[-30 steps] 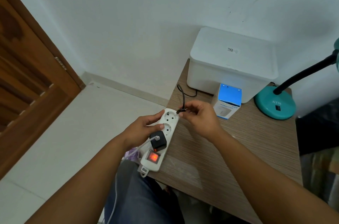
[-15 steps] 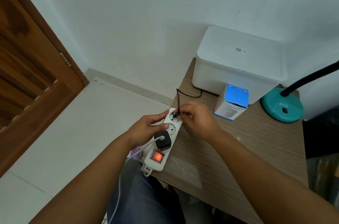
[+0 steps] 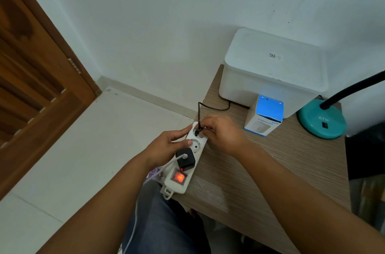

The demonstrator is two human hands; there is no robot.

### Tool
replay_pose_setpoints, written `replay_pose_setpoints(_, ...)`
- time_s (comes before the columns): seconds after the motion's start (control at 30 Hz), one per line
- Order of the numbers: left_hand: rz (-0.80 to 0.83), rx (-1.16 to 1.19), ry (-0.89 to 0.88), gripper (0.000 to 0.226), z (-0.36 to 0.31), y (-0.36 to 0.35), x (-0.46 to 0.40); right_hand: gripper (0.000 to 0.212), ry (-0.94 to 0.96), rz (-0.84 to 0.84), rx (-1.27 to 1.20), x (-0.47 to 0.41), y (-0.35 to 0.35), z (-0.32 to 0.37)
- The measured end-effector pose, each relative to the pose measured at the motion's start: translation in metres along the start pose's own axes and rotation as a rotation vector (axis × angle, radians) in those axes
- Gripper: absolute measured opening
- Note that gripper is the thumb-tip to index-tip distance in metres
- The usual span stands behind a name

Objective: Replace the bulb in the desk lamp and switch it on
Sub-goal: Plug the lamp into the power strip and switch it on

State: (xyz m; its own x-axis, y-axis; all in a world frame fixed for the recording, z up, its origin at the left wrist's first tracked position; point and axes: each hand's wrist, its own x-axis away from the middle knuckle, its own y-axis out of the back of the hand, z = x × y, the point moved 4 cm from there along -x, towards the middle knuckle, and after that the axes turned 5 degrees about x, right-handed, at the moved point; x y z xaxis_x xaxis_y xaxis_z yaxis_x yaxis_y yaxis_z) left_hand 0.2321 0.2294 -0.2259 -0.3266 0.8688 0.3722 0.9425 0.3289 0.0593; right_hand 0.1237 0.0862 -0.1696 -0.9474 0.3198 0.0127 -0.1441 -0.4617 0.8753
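Note:
A white power strip (image 3: pixel 188 162) lies at the left edge of the wooden table (image 3: pixel 270 170), its red switch (image 3: pixel 178 176) lit. My left hand (image 3: pixel 166 145) grips the strip's side. My right hand (image 3: pixel 223 132) pinches a black plug (image 3: pixel 199 130) at the strip's farthest socket; its black cord (image 3: pixel 212 107) runs back behind the white box. The teal lamp base (image 3: pixel 321 119) stands at the right with its black gooseneck (image 3: pixel 352 89) rising out of frame. The lamp head and bulb are out of view.
A black charger (image 3: pixel 185 158) with a white cable sits in the strip. A white lidded box (image 3: pixel 273 70) stands against the wall, and a small blue and white carton (image 3: pixel 265 115) stands in front of it. A wooden door (image 3: pixel 35 79) is at the left.
The plug went from just above the strip down onto the farthest socket. The camera view drifted slightly left and down.

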Motion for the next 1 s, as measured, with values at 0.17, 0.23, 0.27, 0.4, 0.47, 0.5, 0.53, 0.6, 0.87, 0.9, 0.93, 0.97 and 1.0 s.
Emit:
replay_pose_setpoints(0.17,-0.001,-0.011,0.012,0.045,0.000,0.000,0.000,0.014,0.045,0.033,0.056,-0.003,0.001,0.004)
replay_pose_setpoints(0.23,0.002,-0.014,0.014,0.047,0.000,0.000,0.000,0.015,0.061,0.033,0.077,-0.003,0.002,0.005)
replay_pose_setpoints(0.27,0.004,-0.013,0.016,0.047,-0.001,-0.001,0.000,0.015,0.060,0.030,0.077,-0.002,0.003,0.005)
replay_pose_setpoints(0.4,-0.005,0.001,0.010,0.045,-0.001,-0.001,0.001,0.016,0.031,0.029,0.086,-0.004,0.005,0.003)
replay_pose_setpoints(0.47,-0.007,0.017,0.003,0.046,-0.001,-0.001,0.001,0.015,-0.002,0.030,0.080,-0.005,0.006,0.000)
replay_pose_setpoints(0.5,-0.008,0.025,0.004,0.046,0.000,-0.001,0.001,0.015,-0.010,0.028,0.074,-0.005,0.007,-0.001)
replay_pose_setpoints(0.53,-0.009,0.029,0.007,0.046,0.000,-0.001,0.001,0.014,-0.015,0.027,0.069,-0.005,0.007,-0.002)
replay_pose_setpoints(0.6,-0.009,0.025,0.009,0.046,-0.001,-0.001,0.001,0.014,-0.013,0.022,0.060,-0.005,0.008,-0.003)
replay_pose_setpoints(0.87,0.001,0.030,0.006,0.048,0.001,0.001,0.000,0.014,-0.014,0.090,0.046,-0.005,0.000,-0.005)
replay_pose_setpoints(0.9,-0.001,0.033,0.006,0.048,0.001,0.000,0.000,0.014,-0.009,0.081,0.050,-0.004,-0.002,-0.005)
replay_pose_setpoints(0.93,-0.005,0.032,0.006,0.048,0.001,0.000,0.000,0.013,-0.002,0.060,0.050,-0.004,-0.004,-0.005)
replay_pose_setpoints(0.97,-0.009,0.029,0.008,0.047,0.001,0.000,0.001,0.013,0.004,0.034,0.046,-0.003,-0.006,-0.005)
replay_pose_setpoints(1.0,-0.011,0.027,0.011,0.047,0.001,0.000,0.001,0.013,0.000,0.011,0.039,-0.002,-0.007,-0.006)
